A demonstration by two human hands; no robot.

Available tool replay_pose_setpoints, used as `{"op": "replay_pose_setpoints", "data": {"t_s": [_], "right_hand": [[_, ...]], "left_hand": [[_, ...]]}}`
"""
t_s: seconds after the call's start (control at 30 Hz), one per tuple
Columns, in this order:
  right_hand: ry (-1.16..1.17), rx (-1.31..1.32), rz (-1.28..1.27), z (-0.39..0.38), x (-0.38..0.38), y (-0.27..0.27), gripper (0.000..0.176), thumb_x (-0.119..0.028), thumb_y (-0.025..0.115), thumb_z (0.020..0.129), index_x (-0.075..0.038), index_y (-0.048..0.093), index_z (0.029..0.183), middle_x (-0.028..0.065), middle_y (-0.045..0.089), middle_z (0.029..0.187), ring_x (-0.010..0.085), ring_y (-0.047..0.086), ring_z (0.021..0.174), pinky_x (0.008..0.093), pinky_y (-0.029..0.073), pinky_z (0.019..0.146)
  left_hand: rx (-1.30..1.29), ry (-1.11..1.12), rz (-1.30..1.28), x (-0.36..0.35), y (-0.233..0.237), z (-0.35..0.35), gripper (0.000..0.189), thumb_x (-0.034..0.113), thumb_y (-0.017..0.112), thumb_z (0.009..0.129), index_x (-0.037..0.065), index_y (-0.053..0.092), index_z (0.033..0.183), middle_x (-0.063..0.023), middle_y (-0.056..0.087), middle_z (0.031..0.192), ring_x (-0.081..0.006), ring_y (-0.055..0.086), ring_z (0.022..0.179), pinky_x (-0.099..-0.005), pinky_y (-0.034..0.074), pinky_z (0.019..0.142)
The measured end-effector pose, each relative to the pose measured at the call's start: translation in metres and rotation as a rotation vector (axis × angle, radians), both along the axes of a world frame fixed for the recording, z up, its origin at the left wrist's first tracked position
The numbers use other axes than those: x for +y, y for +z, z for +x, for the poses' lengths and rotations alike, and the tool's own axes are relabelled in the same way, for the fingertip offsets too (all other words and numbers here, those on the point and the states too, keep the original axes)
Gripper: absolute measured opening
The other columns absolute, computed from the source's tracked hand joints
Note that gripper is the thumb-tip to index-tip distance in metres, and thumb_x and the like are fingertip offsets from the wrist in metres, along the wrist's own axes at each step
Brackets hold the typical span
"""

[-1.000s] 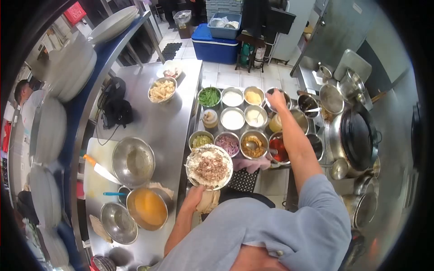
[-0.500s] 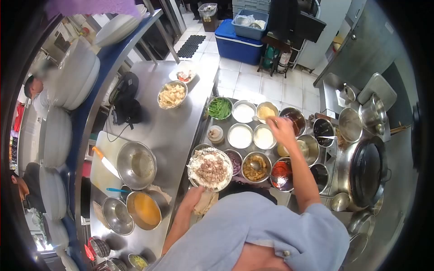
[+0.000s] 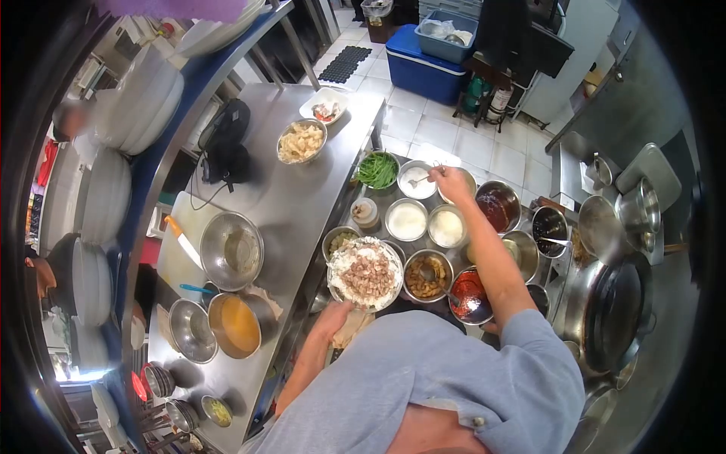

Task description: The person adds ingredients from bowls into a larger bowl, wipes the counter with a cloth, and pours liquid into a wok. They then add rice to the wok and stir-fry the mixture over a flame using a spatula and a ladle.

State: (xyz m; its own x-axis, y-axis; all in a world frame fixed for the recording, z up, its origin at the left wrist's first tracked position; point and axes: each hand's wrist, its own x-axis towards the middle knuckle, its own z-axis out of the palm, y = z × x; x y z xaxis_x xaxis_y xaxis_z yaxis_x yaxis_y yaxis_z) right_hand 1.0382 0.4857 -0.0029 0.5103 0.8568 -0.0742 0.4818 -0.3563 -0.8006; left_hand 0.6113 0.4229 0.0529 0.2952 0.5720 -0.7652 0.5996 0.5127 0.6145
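My left hand (image 3: 331,319) grips the near rim of a metal bowl (image 3: 333,291) heaped with a white food and chopped brownish meat (image 3: 367,272). Stretched out over the seasoning containers, my right hand (image 3: 452,184) is closed on a small spoon (image 3: 420,180). The spoon's tip is at the white powder in a round container (image 3: 414,194). Close to this hand are a bowl of green cut vegetables (image 3: 377,170), two more tubs of white contents, one of them a white tub (image 3: 406,220), and a dark sauce pot (image 3: 498,206). My right forearm partly covers a container behind the hand.
A red sauce bowl (image 3: 470,296) and a bowl of brown chunks with a spoon (image 3: 427,275) stand near my body. On the left steel counter (image 3: 295,197) are a knife (image 3: 184,242), mixing bowls and a pot of orange liquid (image 3: 235,325). A covered wok (image 3: 616,318) is at right.
My right hand has moved left from the yellowish powder container to the white powder container, spoon in hand. My left hand stays at the meat bowl. The camera view has shifted slightly.
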Motion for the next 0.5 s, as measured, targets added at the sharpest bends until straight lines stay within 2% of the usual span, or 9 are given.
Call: {"op": "replay_pose_setpoints", "data": {"t_s": [0.1, 0.27, 0.33, 0.43, 0.5], "right_hand": [[-0.033, 0.072, 0.031, 0.007, 0.002, -0.007, 0.03, -0.031, 0.058, 0.084, -0.003, 0.071, 0.09, 0.0097, 0.071, 0.083, 0.0236, 0.066, 0.08, 0.032, 0.048, 0.076], [-0.091, 0.191, 0.034, 0.02, -0.002, -0.01, 0.03, -0.028, 0.058, 0.084, -0.001, 0.071, 0.088, 0.008, 0.072, 0.083, 0.0194, 0.065, 0.078, 0.0312, 0.049, 0.075], [-0.126, 0.292, 0.057, 0.03, -0.007, -0.015, 0.03, -0.027, 0.059, 0.083, 0.001, 0.07, 0.089, 0.008, 0.072, 0.082, 0.0178, 0.065, 0.077, 0.03, 0.049, 0.074], [-0.16, 0.509, 0.137, 0.029, -0.026, 0.019, 0.03, -0.022, 0.059, 0.085, 0.005, 0.068, 0.09, 0.0097, 0.071, 0.082, 0.0149, 0.063, 0.078, 0.0264, 0.049, 0.073], [-0.114, 0.518, 0.189, 0.014, -0.046, 0.068, 0.028, -0.021, 0.06, 0.085, 0.006, 0.067, 0.091, 0.0105, 0.071, 0.082, 0.0145, 0.063, 0.077, 0.0256, 0.049, 0.073]], "left_hand": [[0.043, -0.053, 0.025, 0.003, 0.002, 0.0, 0.043, 0.027, 0.054, 0.076, -0.012, 0.064, 0.089, -0.0195, 0.066, 0.089, -0.023, 0.062, 0.078, -0.0356, 0.046, 0.071], [0.017, -0.025, 0.027, 0.003, 0.018, 0.004, 0.043, 0.028, 0.053, 0.076, -0.013, 0.063, 0.087, -0.0197, 0.066, 0.088, -0.0227, 0.061, 0.076, -0.0355, 0.045, 0.07], [0.026, -0.049, 0.029, 0.006, -0.001, -0.005, 0.041, 0.027, 0.053, 0.076, -0.012, 0.063, 0.086, -0.0183, 0.066, 0.087, -0.0219, 0.06, 0.076, -0.0351, 0.045, 0.07], [-0.014, 0.008, -0.017, 0.006, -0.012, -0.01, 0.039, 0.025, 0.052, 0.077, -0.011, 0.063, 0.084, -0.0159, 0.065, 0.085, -0.0201, 0.059, 0.075, -0.0343, 0.045, 0.069], [-0.051, 0.022, -0.035, 0.006, -0.01, -0.008, 0.038, 0.024, 0.051, 0.077, -0.01, 0.063, 0.085, -0.0146, 0.065, 0.084, -0.019, 0.059, 0.074, -0.0335, 0.045, 0.068]]}}
